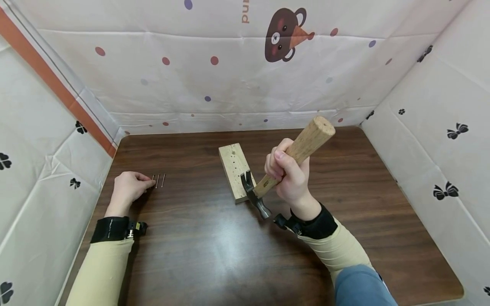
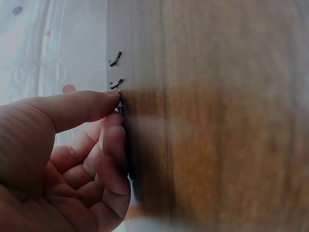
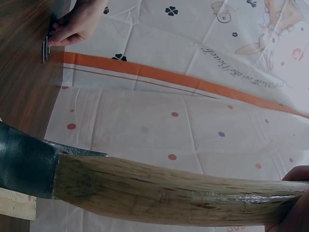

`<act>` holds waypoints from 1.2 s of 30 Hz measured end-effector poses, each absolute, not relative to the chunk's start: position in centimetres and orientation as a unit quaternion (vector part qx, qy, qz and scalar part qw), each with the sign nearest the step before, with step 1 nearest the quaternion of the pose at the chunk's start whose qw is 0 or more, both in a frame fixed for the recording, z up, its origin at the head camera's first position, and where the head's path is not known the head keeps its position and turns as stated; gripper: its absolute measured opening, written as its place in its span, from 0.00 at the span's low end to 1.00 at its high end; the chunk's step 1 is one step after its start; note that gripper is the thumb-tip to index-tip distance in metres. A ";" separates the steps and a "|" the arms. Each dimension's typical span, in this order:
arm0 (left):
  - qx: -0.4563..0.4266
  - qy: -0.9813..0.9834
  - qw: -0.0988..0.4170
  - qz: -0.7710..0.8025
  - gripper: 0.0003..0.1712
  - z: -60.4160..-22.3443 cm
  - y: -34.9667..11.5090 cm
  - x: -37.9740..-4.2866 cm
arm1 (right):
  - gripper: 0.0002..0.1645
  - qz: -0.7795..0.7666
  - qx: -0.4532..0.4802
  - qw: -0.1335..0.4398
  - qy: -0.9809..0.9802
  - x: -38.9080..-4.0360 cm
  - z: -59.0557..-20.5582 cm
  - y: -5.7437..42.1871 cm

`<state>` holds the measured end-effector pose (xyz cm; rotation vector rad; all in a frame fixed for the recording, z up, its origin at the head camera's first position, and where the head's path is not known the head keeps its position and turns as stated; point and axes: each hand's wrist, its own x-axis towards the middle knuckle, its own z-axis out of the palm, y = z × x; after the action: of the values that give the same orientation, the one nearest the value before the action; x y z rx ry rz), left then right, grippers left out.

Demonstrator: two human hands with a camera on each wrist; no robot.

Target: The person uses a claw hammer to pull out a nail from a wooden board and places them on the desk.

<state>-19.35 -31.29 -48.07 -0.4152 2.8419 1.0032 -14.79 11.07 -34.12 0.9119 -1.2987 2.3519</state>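
In the head view my right hand [image 1: 289, 172] grips a claw hammer [image 1: 308, 142] by its wooden handle, butt end up and steel head low. The hammer head overlaps the near right edge of a pale wooden block [image 1: 234, 163] dotted with small dark holes. At the table's left side, the thumb and index finger of my left hand [image 1: 132, 187] pinch a nail [image 2: 120, 108]. Two more nails [image 1: 163, 180] lie just right of those fingertips. The right wrist view shows the hammer's handle [image 3: 169, 193] up close, with the left hand [image 3: 79, 24] far off.
The brown wood-grain table [image 1: 214, 246] has a printed white sheet [image 1: 134, 76] standing behind it and more sheeting along both sides. Each wrist wears a black band with a small camera [image 1: 139, 228].
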 end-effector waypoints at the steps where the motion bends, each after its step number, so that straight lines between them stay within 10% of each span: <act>1: -0.137 0.933 0.049 0.329 0.17 -48.1 -31.3 -19.3 | 0.11 0.819 0.318 0.152 -0.453 -14.8 -34.1 11.1; 20: -0.107 0.939 -0.003 0.326 0.27 -47.9 -31.4 -18.8 | 0.30 0.836 0.147 0.139 -0.510 -14.9 -32.5 16.3; 36: -0.040 0.926 -0.107 0.359 0.24 -44.7 -27.6 -18.1 | 0.30 0.752 -0.028 -0.116 -0.648 -23.4 -36.7 26.2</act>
<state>-18.10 -27.61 -44.72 -0.1334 3.1272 1.2114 -23.41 26.22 -36.73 -0.0941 -2.2009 2.5571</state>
